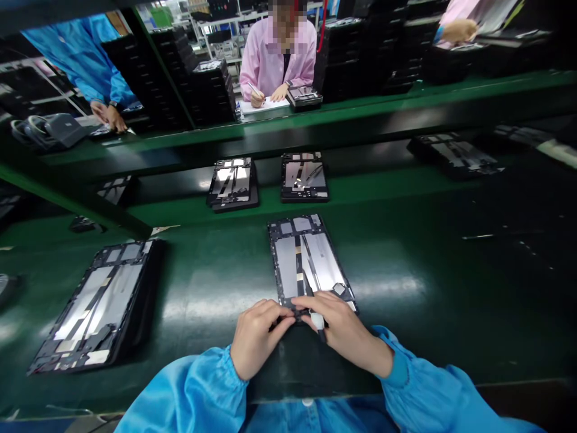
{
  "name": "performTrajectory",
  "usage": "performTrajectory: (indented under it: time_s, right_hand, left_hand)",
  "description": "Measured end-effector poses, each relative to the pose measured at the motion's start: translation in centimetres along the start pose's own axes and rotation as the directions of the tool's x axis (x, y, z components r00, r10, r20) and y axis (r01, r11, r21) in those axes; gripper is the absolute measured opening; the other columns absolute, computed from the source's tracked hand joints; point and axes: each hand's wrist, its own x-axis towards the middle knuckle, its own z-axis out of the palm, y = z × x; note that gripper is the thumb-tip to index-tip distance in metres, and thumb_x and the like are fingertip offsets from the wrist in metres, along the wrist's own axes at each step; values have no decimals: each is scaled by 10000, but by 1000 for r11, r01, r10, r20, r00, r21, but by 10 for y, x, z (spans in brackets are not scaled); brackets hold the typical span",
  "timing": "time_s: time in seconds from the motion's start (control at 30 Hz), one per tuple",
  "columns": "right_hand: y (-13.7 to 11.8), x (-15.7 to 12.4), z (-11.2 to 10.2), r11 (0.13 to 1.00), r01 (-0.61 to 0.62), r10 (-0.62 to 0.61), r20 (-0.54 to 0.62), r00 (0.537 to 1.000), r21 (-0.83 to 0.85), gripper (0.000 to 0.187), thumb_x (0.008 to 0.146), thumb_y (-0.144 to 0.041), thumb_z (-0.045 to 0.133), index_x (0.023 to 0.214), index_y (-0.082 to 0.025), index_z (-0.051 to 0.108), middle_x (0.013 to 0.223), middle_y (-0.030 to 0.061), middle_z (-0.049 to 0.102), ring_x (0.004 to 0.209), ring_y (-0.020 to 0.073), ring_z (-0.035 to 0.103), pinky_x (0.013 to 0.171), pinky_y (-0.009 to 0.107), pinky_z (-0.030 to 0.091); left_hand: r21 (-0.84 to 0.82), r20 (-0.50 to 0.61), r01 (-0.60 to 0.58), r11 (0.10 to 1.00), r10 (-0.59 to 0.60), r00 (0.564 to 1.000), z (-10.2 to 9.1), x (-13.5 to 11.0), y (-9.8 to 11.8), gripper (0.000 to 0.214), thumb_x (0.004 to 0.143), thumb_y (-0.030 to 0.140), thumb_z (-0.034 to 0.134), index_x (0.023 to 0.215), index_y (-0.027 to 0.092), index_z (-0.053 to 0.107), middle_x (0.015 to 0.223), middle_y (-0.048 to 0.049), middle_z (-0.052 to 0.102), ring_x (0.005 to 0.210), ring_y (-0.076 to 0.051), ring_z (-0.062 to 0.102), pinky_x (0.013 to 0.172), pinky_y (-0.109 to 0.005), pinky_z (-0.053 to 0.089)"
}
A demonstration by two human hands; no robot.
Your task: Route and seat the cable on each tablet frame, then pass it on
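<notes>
In front of me an opened tablet (285,258) lies on the green bench, its silver inner plates and dark ribbon cables facing up. My left hand (259,334) is at its near edge, thumb and forefinger pinched together; whatever is between the fingertips is too small to make out. Beside it, my right hand (345,328) is closed at the tablet's near right part, its fingertips close to the left ones. A slim dark tool with a white part (318,322) is held in the right hand, passing between the fingers.
A stack with an opened tablet (97,300) on top lies to my left. Two more opened tablets (232,180) (305,176) sit ahead, below a raised green shelf (360,111). A green post (76,201) slants at left. A person in pink (279,54) writes across the bench.
</notes>
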Motion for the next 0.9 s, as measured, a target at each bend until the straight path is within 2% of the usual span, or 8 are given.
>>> performTrajectory:
  time_s: [0.1,0.27,0.4,0.5,0.6,0.67,0.77,0.9]
  right_hand:
    - [3,4,5,998,-11,13,-26,1000,54,329,919,-68,554,1202,-231,598,904,45,721,851,232,668,774,400,538]
    - [1,3,1,994,-35,36,-7,999,101,369,889,-46,584,1206,-234,574,899,22,719,873,223,661,812,394,511]
    - [-3,4,-2,991,-65,61,35,998,113,374,879,-47,596,1195,-245,566,887,6,710,880,220,650,830,391,493]
    - [-4,3,-1,991,-77,72,47,996,107,438,870,13,531,1220,-249,552,914,15,691,892,218,628,832,388,486]
    - [-4,1,2,995,-60,55,63,997,79,544,823,82,450,1250,-242,541,925,37,661,882,222,598,794,379,489]
    - [-3,0,4,998,-46,43,70,997,49,587,789,98,427,1262,-232,537,916,53,640,867,232,580,763,379,492]
    - [-3,-1,7,999,-39,37,68,997,31,634,745,110,416,1277,-217,527,910,67,619,864,243,564,750,389,496]
    - [-2,-1,8,999,-34,31,59,998,37,634,746,108,417,1282,-215,519,911,69,612,864,243,561,754,393,500]
  left_hand:
    - [7,-21,-1,1000,1,1000,1,-1,-2,206,981,369,529,1004,216,665,847,-7,674,762,-144,638,670,-252,500]
    - [-11,-23,-16,1000,16,1000,2,-3,-1,190,979,342,537,918,224,673,862,2,676,801,-147,642,713,-260,502]
    - [40,-17,18,999,-18,1000,4,-4,2,217,982,362,523,889,229,668,841,-1,635,777,-144,627,623,-233,475]
    - [220,-21,-59,974,65,998,4,-7,6,223,995,321,498,881,211,656,828,-8,623,737,-147,606,594,-239,454]
    - [470,34,-227,853,240,970,1,-15,7,240,1015,206,419,1042,177,655,908,-40,658,729,-166,590,601,-272,451]
    - [552,84,-302,777,309,947,-2,-20,5,313,1021,148,349,1178,144,619,1006,-72,670,765,-180,594,619,-290,461]
    - [530,69,-305,791,319,945,-6,-25,-2,312,1017,150,383,1259,150,580,1078,-78,664,806,-173,592,663,-288,476]
    - [457,40,-305,836,323,946,-6,-27,-9,289,1001,155,455,1254,196,587,1084,-56,665,793,-152,586,670,-270,479]
